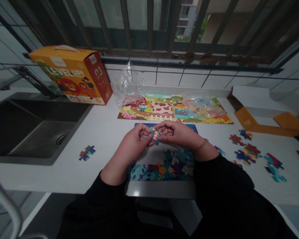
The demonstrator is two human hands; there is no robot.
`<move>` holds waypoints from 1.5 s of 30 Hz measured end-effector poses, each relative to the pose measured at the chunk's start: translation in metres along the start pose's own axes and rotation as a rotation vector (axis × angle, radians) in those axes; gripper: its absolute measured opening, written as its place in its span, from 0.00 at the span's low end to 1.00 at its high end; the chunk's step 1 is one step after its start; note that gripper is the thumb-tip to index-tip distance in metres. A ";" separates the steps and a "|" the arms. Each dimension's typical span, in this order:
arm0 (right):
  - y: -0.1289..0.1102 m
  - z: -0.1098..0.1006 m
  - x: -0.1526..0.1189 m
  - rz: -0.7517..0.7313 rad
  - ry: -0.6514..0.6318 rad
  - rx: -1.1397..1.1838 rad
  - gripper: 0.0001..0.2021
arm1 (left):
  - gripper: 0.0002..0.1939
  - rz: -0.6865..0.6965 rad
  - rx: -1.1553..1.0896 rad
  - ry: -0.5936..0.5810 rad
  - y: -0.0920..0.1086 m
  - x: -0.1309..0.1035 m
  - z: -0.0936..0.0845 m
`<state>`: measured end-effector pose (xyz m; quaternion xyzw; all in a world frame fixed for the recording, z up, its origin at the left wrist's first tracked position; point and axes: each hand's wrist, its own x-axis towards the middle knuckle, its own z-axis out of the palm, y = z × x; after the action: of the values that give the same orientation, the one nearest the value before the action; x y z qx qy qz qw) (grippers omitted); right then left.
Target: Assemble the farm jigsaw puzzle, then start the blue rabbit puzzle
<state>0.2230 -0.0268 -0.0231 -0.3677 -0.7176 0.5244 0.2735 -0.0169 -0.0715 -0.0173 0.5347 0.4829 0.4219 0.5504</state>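
Small colourful puzzle pieces point(155, 134) are pinched between both hands, above the far part of a partly assembled blue puzzle point(161, 171). My left hand point(139, 139) grips them from the left, its fingers curled. From the right, my right hand point(176, 133) holds them with thumb and fingertips. The assembled part shows rabbits and plants along the near edge; my hands and right forearm cover some of the puzzle. A loose joined piece point(87, 153) lies to the left on the white counter, and several loose pieces point(245, 156) are scattered to the right.
An orange box point(72, 76) stands at the back left beside a dark sink point(37, 132). Clear plastic wrapping point(128, 84) and finished picture puzzles point(161, 109) lie along the wall. At the right back is an open orange and white box point(259, 125).
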 end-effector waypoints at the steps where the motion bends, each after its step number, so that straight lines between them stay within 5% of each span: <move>1: 0.000 -0.001 0.000 -0.012 -0.002 -0.051 0.24 | 0.11 -0.013 -0.001 0.004 0.001 0.000 0.000; 4: -0.002 -0.001 0.001 -0.135 0.044 -0.303 0.29 | 0.12 -0.073 -0.040 0.027 0.002 -0.001 0.002; 9: -0.008 0.005 0.002 -0.301 0.099 -0.540 0.21 | 0.13 -0.109 -0.009 0.070 0.003 0.001 0.002; 17: -0.009 -0.008 -0.004 -0.104 0.339 -0.667 0.18 | 0.04 0.070 0.704 0.265 0.016 -0.004 -0.008; 24: -0.013 -0.036 -0.018 -0.022 0.639 -0.674 0.13 | 0.03 0.115 0.981 0.190 0.020 -0.001 -0.013; 33: -0.003 -0.015 -0.033 -0.104 0.184 -0.779 0.11 | 0.03 0.153 1.068 0.054 0.008 0.002 -0.015; 45: 0.005 -0.011 -0.034 -0.105 0.141 -0.860 0.07 | 0.05 0.131 1.128 0.019 0.004 0.003 -0.015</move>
<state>0.2523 -0.0479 -0.0253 -0.4459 -0.8680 0.1371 0.1702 -0.0304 -0.0659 -0.0128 0.7710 0.6042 0.1367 0.1480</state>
